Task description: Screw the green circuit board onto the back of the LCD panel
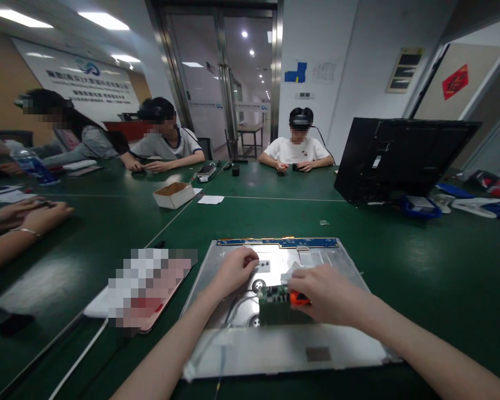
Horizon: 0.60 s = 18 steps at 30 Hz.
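Note:
In front of me lies a flat display panel (270,347) with its silvery metal back up. A blue circuit strip (316,243) runs along its far edge, and a small green circuit board (270,294) sits near the middle. My right hand (323,291) is closed round an orange object (299,299) beside that board; its kind is mostly hidden by the fingers. My left hand (237,269) has its fingers curled together near a pale label with dark specks (263,266). Whatever its fingertips pinch, if anything, is too small to see. Dark cables (233,305) run below the left hand.
A pink phone-like object (166,294) lies left of the panel, with a white cable (81,355). Beyond are an open cardboard box (174,195) and a large black monitor (404,161). Several people sit around the green table (425,311); another person's hands (41,219) are at left.

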Each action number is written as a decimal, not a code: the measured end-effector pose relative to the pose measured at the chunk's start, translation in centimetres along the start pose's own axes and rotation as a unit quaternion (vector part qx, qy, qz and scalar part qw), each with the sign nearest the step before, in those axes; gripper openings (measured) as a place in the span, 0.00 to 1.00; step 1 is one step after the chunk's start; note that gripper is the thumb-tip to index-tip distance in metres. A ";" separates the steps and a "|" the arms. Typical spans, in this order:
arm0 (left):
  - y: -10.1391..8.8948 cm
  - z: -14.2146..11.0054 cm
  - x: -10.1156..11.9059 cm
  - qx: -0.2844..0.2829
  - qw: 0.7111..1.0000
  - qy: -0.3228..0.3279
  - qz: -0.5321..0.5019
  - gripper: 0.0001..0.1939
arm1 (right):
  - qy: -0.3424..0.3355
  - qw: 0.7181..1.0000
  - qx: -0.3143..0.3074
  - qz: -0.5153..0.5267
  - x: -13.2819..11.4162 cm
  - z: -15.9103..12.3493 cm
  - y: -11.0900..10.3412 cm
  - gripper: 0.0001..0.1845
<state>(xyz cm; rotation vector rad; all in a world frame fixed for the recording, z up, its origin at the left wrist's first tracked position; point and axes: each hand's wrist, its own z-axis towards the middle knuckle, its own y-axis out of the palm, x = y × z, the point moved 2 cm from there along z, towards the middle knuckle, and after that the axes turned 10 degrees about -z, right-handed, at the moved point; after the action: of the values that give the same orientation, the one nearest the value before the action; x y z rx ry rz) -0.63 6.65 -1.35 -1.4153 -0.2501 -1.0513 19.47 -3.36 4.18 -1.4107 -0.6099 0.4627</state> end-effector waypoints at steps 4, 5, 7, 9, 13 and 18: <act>0.2 -0.2 0.0 0.004 1.000 -0.008 -0.009 0.05 | -0.018 0.999 -0.025 0.012 -1.4 -1.0 2.3 0.07; 0.2 -0.2 0.0 0.006 1.000 -0.009 -0.012 0.05 | -0.013 0.999 -0.027 0.012 -1.5 -1.2 2.9 0.07; 0.2 -0.3 -0.1 0.007 1.000 -0.010 -0.019 0.06 | -0.003 1.000 -0.028 0.013 -1.6 -1.5 3.7 0.08; 0.2 -0.3 -0.2 0.008 1.000 -0.011 -0.023 0.06 | 0.003 1.000 -0.025 0.016 -1.4 -2.1 4.1 0.11; -0.2 -0.4 -0.2 0.012 0.999 -0.027 -0.036 0.07 | 0.033 0.998 -0.023 0.041 -0.6 -3.4 3.9 0.15; -1.1 -2.1 0.6 0.009 1.000 -0.029 -0.005 0.13 | 0.095 0.991 -0.035 0.091 0.9 -4.4 3.5 0.12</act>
<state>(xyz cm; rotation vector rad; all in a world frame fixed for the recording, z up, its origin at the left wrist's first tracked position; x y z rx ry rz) -1.97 4.77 -0.68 -1.4322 -0.3077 -1.0142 23.18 -5.70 0.62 -1.5649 -0.3481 0.4477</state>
